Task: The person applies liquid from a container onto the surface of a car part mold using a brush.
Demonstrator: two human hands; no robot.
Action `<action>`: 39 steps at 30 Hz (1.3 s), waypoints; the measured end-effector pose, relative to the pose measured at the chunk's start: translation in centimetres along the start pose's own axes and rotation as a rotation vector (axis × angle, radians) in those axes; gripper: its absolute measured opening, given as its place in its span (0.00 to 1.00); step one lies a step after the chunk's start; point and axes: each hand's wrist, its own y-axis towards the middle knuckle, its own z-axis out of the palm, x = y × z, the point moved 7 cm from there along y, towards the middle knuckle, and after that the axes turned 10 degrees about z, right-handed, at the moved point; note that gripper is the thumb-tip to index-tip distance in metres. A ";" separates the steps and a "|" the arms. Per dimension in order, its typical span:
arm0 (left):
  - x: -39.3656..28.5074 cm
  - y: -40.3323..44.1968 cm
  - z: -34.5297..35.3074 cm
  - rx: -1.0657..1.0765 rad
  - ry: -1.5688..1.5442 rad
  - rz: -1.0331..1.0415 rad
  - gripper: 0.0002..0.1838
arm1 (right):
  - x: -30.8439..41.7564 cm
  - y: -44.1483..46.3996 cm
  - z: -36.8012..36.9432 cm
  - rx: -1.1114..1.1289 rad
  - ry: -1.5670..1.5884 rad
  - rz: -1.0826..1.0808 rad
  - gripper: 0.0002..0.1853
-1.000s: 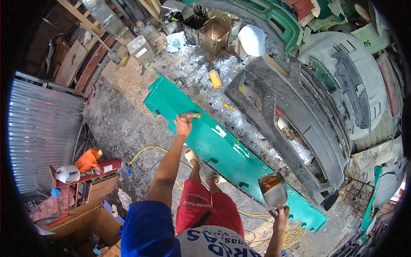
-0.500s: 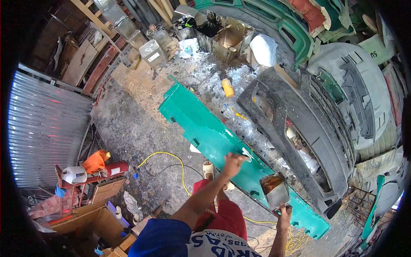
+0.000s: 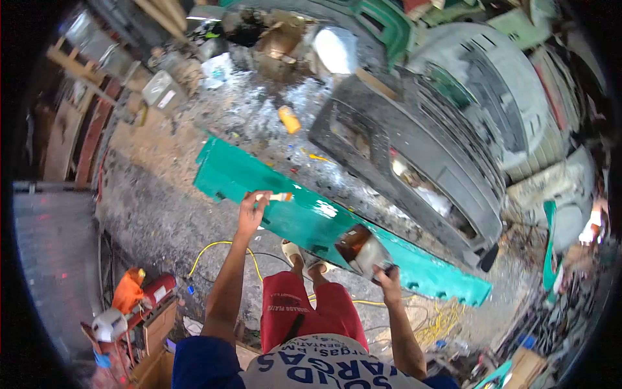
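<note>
My left hand (image 3: 248, 212) is closed around the pale handle of a paintbrush (image 3: 281, 196) with orange-brown bristles. The brush is over the left half of a long green panel (image 3: 243, 170), which lies diagonally before my feet. Whether the bristles touch the panel cannot be made out. In my right hand (image 3: 389, 282) is a cut-open metal can (image 3: 367, 251), gripped at its near end and held above the panel. Its inside looks brown, and the contents are unclear. A wet white patch (image 3: 325, 208) shines on the panel between brush and can.
Beyond the panel lies a large dark grey bumper (image 3: 421, 139). A yellow-orange can (image 3: 289, 120) rests on the stained floor. A yellow hose (image 3: 217, 244) curves by my feet. Several body parts are piled at right, and a red stand (image 3: 133, 324) stands at lower left.
My left hand has moved left along the panel, away from the white patch, and the brush now shows plainly. My right hand still holds the can. The whole view has shifted and turned.
</note>
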 end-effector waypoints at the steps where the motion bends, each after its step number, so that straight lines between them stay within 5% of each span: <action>1: -3.1 -0.5 1.1 0.069 -0.104 0.098 0.07 | 2.0 -0.5 1.9 0.015 -0.017 -0.064 0.24; 2: -6.0 -1.2 1.9 0.132 -0.203 0.194 0.06 | 4.0 -1.1 3.7 0.025 -0.006 -0.166 0.22; 4: -9.8 -2.9 4.9 0.317 -0.317 0.046 0.05 | 2.6 0.4 5.0 -0.062 -0.068 -0.151 0.23; 6: -11.3 -3.8 8.1 0.392 -0.094 0.386 0.06 | 3.0 0.7 6.6 -0.092 -0.116 -0.164 0.24; 9: -10.3 -5.4 11.0 0.484 0.153 0.432 0.07 | 3.1 1.5 8.2 -0.150 -0.175 -0.191 0.25; 11: -6.9 -5.8 11.4 0.400 -0.039 0.337 0.06 | 4.6 0.9 9.8 0.023 0.042 -0.157 0.35; 12: -6.2 -5.4 10.7 0.394 -0.087 0.295 0.08 | 3.1 2.4 9.7 -0.018 0.023 -0.197 0.22; 13: -5.8 -5.2 9.8 0.392 -0.074 0.291 0.08 | 4.7 1.2 9.6 -0.065 -0.046 -0.186 0.21; 15: -3.3 -4.8 7.6 0.294 -0.405 -0.033 0.09 | 1.5 3.9 8.7 -0.157 -0.084 -0.129 0.23; 20: 4.3 -2.6 4.2 0.164 -0.415 -0.168 0.09 | 3.4 4.0 9.1 -0.067 0.000 -0.053 0.26; 24: 10.7 -0.4 0.7 -0.026 -0.203 0.010 0.10 | 2.9 4.1 8.3 -0.049 0.069 -0.028 0.28; 29: 8.4 1.3 -5.0 -0.105 0.283 0.068 0.10 | 3.1 1.4 5.2 -0.084 0.255 -0.039 0.26; 32: 3.6 -0.1 -2.0 -0.135 0.613 0.294 0.11 | 2.7 -0.3 3.0 -0.081 0.242 -0.035 0.27; 36: 0.2 -3.8 8.1 0.125 0.650 0.269 0.18 | 1.3 -1.5 0.6 -0.129 0.239 -0.046 0.27; 39: -3.3 -6.6 15.5 0.153 0.561 0.409 0.15 | 1.5 -2.3 -0.9 -0.154 0.225 -0.045 0.26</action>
